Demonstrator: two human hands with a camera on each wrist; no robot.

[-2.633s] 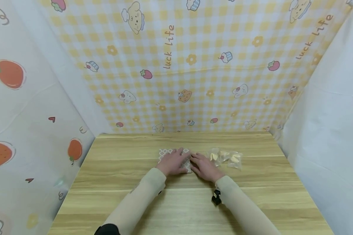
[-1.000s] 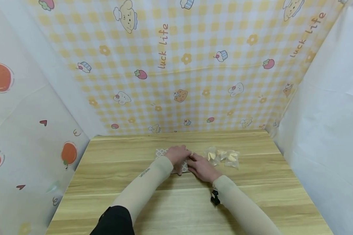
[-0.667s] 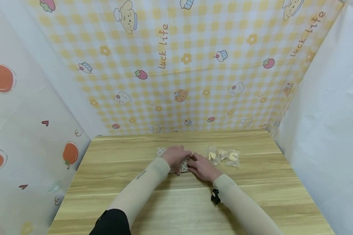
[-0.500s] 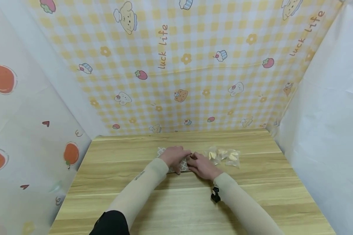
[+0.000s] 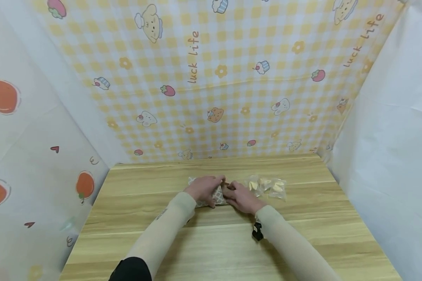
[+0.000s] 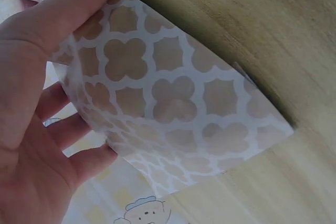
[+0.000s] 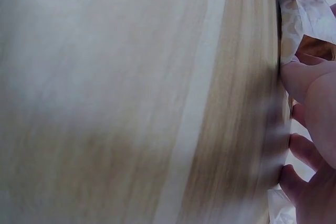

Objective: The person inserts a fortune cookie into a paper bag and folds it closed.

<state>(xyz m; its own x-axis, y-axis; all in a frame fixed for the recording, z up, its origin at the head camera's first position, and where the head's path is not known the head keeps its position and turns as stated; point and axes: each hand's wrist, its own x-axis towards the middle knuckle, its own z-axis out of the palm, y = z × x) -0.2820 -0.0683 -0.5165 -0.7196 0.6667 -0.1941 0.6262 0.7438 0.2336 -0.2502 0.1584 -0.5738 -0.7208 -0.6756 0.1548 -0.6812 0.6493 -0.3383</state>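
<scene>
A small paper bag [image 5: 219, 197] with a white quatrefoil pattern on tan lies on the table under both hands. My left hand [image 5: 201, 189] grips it from above. In the left wrist view the thumb lies across the patterned face of the paper bag [image 6: 173, 98] and the other fingers are on its far side. My right hand [image 5: 244, 198] holds the bag's right-hand end, where the brown inside shows between the hands. In the right wrist view the right thumb is at the edge of the paper bag [image 7: 291, 24]; the fingertips behind it are partly hidden.
Three pale yellow folded cookies in clear wrappers [image 5: 278, 188] lie just right of my right hand. The wooden table [image 5: 211, 249] meets a yellow checked cloth [image 5: 228, 93] at the back. White sheets hang at both sides.
My left hand has gone from lying flat on the bag to gripping it, and has shifted slightly left. The bag's right end has lifted open. My right hand stays at that end.
</scene>
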